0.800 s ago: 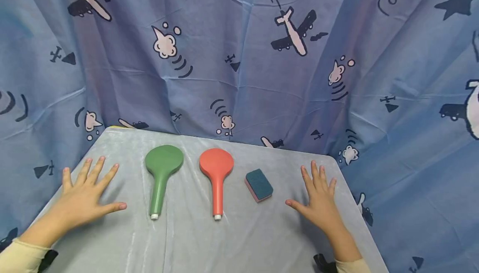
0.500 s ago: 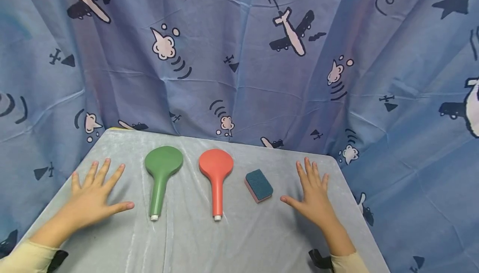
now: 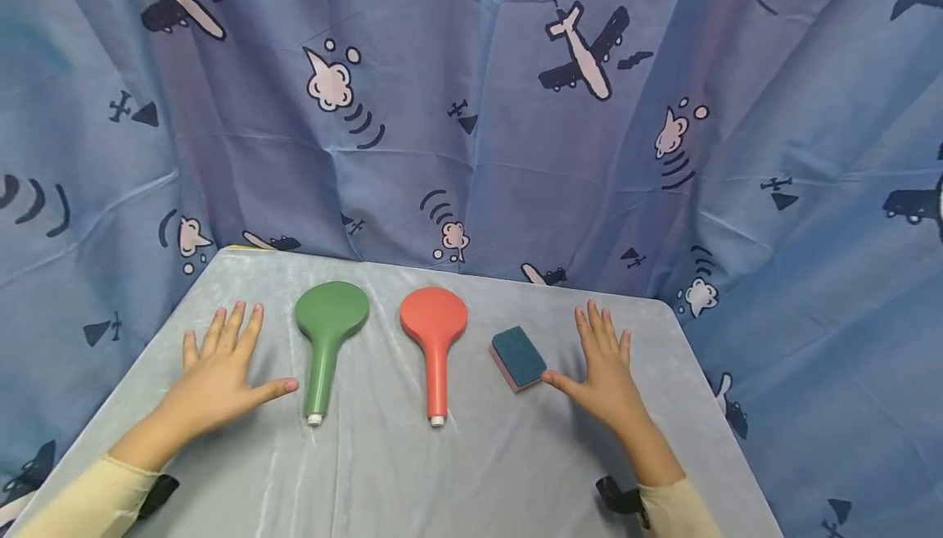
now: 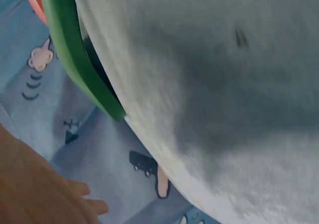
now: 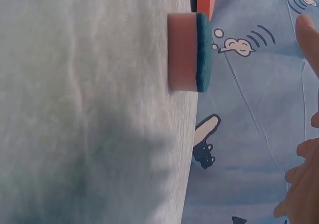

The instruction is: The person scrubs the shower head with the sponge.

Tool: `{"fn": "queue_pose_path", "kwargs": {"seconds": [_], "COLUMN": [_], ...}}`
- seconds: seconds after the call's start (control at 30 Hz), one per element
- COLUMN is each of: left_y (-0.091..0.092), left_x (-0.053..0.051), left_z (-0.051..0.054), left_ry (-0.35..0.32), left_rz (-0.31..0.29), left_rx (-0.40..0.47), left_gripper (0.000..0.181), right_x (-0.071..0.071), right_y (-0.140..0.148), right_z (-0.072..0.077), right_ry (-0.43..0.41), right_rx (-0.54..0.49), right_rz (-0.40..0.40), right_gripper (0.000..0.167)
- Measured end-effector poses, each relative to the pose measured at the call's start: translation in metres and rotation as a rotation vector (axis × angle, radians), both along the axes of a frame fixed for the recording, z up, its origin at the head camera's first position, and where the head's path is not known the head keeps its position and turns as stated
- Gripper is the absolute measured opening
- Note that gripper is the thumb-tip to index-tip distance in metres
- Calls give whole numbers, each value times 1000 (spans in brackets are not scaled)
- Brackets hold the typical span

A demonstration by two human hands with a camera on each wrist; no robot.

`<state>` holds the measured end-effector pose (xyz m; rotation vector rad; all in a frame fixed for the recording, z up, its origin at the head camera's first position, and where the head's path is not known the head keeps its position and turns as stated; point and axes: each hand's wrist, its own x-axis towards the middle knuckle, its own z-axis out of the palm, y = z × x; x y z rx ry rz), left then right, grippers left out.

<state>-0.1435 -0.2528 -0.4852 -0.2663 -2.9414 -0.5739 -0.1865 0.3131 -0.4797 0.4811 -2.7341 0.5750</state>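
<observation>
Two round-headed things with straight handles and white end tips, shaped like shower heads, lie on the table: one green, one red. A sponge, dark teal on top and pink below, lies right of the red one. My left hand hovers left of the green one, fingers spread, holding nothing. My right hand hovers right of the sponge with spread fingers; its thumb tip appears close to the sponge's edge, and in the right wrist view the thumb stands apart from the sponge.
A pale grey cloth covers the table. Behind it and at its sides hangs a blue curtain printed with planes and clouds. Black straps sit at both wrists.
Both hands have moved inward: the left toward the green shower-head-shaped thing, the right toward the sponge. The head view has shifted slightly. The things on the table have stayed put.
</observation>
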Motion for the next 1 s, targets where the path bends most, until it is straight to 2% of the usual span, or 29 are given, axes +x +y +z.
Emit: {"fn": "queue_pose_path", "kwargs": {"seconds": [0.27, 0.47, 0.63, 0.83, 1.0], "left_y": [19, 33, 43, 55, 62], "left_x": [1, 1, 2, -2, -4], "left_z": [-12, -13, -16, -27, -32], "left_ry": [-64, -90, -117, -144, -129], "left_rz": [-16, -10, 23, 80, 133], "left_rx": [60, 101, 129, 172, 191], "left_gripper": [134, 136, 138, 135, 127], "right_x": [-7, -7, -6, -9, -10], "right_y": [-14, -18, -20, -21, -24], "right_z": [-5, -12, -18, -23, -30], "right_ry": [3, -5, -43, -119, -169], "right_rx": [-3, -23, -35, -45, -42], "right_rz": [34, 38, 38, 15, 5], "right_gripper": [118, 118, 120, 123, 118]}}
